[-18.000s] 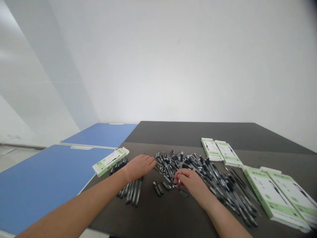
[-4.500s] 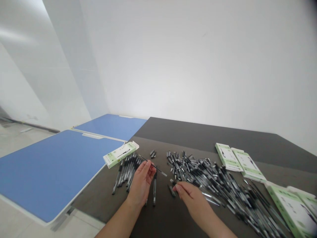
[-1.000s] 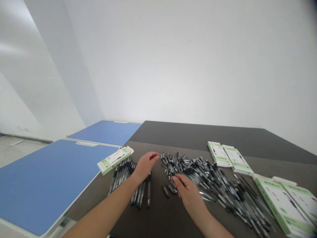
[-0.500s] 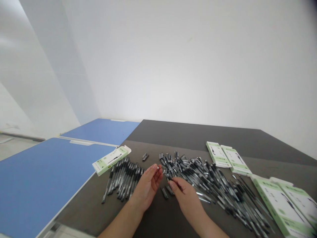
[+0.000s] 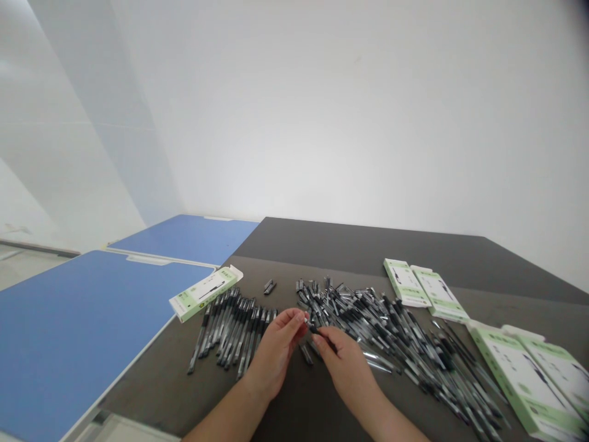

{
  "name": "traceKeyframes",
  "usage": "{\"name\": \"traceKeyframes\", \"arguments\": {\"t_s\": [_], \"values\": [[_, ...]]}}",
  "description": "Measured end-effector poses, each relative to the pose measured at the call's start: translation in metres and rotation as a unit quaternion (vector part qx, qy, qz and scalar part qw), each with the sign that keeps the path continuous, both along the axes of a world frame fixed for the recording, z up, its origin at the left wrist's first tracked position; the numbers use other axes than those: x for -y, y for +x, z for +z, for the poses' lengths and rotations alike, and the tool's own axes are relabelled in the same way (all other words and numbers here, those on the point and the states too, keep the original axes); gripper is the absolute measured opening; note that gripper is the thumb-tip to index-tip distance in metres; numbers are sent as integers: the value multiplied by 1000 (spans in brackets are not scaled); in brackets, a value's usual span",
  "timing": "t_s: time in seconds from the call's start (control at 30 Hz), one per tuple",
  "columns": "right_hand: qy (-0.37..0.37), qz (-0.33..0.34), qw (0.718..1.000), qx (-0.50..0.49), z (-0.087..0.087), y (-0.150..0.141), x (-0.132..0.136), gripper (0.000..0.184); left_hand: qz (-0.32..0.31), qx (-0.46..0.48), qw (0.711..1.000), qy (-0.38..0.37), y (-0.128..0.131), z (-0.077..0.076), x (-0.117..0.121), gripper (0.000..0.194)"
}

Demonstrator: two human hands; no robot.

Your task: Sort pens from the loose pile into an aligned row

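Note:
My left hand [image 5: 280, 350] is closed in a pinch on a small pale pen part [image 5: 306, 320], largely covered by the fingertips. Close to its right, my right hand [image 5: 343, 356] grips a pen [image 5: 313, 329] whose dark front end points at the left fingertips. Whether the two pieces touch I cannot tell. A row of capped pens [image 5: 230, 328] lies left of my left hand. Beyond and to the right of my hands spreads a heap of loose clear-and-black pen parts [image 5: 368, 313]. Loose black pieces [image 5: 307, 354] lie between my wrists.
One green-and-white pen box [image 5: 205, 293] rests at the table's left edge. Two smaller-looking boxes [image 5: 426, 288] stand behind the heap, and more boxes [image 5: 524, 374] lie at the right. Two caps [image 5: 269, 286] sit beyond the pen row. Blue tables [image 5: 105, 319] adjoin on the left.
My left hand has moved right and its fingers have closed inward, bringing the small pale part to the pen's front end. My right hand has stayed nearly in place.

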State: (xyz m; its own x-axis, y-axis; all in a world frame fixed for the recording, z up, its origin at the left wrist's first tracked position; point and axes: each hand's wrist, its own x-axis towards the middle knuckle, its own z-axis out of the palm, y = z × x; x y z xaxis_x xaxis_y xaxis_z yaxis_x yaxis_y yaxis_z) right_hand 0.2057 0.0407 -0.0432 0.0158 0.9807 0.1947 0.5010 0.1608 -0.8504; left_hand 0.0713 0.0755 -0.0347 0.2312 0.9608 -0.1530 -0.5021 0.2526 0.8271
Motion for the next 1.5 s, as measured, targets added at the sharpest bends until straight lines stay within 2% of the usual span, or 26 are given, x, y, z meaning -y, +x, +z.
{"name": "traceKeyframes", "arguments": {"t_s": [0.23, 0.33, 0.4, 0.47, 0.53, 0.7, 0.87, 1.0, 1.03, 1.07, 1.17, 1.2, 1.33, 1.4, 1.5], "values": [[28, 9, 1000, -13, 0, 3, -1, 17, 1, -142, 987, 73, -1, 3, 2, 17], [-18, 35, 995, -95, 3, 0, 2, 19, -10, -172, 981, 90, -4, 6, 1, 19], [-101, 74, 969, -211, 4, -4, 4, 23, -24, -183, 977, 106, -6, 6, 0, 20], [-172, 98, 928, -316, 4, -7, 6, 23, -40, -185, 975, 117, -7, 6, 0, 21], [-191, 99, 906, -364, 5, -9, 7, 23, -53, -174, 976, 121, -8, 5, 0, 24], [-149, 90, 916, -361, 8, -8, 8, 26, -51, -168, 976, 132, -7, 7, 2, 26], [-168, 120, 904, -375, 3, -9, 5, 29, -57, -215, 962, 161, -7, 15, 3, 24], [-124, 46, 948, -289, 0, -8, 1, 30, -22, -216, 962, 165, -7, 16, 4, 23], [-120, 45, 951, -281, 1, -8, 2, 28, -20, -210, 964, 161, -8, 16, 5, 23], [-129, 60, 946, -290, 2, -8, 2, 27, -26, -202, 966, 157, -7, 15, 5, 24], [-191, 139, 905, -353, 4, -7, 5, 34, -61, -178, 972, 144, -7, 15, 6, 27], [-197, 140, 902, -358, 4, -7, 5, 35, -64, -177, 972, 143, -7, 15, 6, 27], [-126, 41, 951, -279, 3, -7, 3, 33, -24, -207, 964, 164, -7, 14, 5, 24], [-141, 69, 940, -303, 4, -7, 3, 33, -31, -201, 965, 167, -7, 14, 6, 24], [-210, 158, 885, -385, 5, -7, 5, 39, -60, -170, 971, 155, -8, 14, 7, 27]]}}
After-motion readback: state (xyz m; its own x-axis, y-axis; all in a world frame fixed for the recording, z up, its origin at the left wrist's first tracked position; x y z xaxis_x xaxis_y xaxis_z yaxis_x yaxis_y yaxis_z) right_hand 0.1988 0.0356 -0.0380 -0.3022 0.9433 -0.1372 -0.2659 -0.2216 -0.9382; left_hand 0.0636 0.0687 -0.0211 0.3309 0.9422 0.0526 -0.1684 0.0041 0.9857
